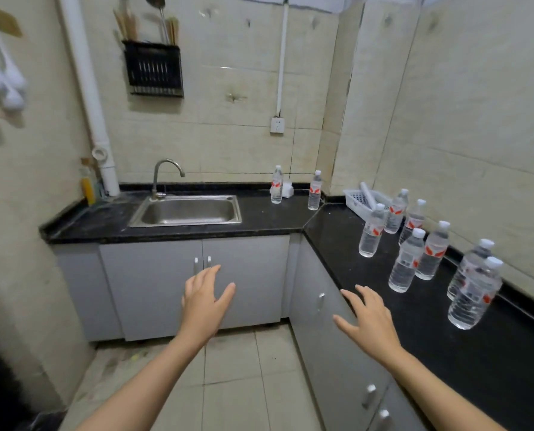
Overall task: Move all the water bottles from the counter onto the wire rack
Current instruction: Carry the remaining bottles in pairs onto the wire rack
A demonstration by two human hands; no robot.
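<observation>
A: Presently shows nine water bottles (372, 231) upright on the black tabletop (275, 219): two far, just right of the sink (187, 209); seven along the right run, by a white basket (354, 195). Likely hazard?

B: Probably toppling. Packed close at the near right, so risks knocking a neighbour when reaching between; smooth plastic, so may slip from a loose hold.

A: And hand pose?

B: Shows left hand (205, 301) out front, palm down, grip apart, holding nothing. Places right hand (368, 318) above the tabletop's near edge, fingers spread, grip likewise apart, short of any bottle. Leaves the wire rack unconfirmed; shows only a black rack (153, 70) on the far wall.
</observation>
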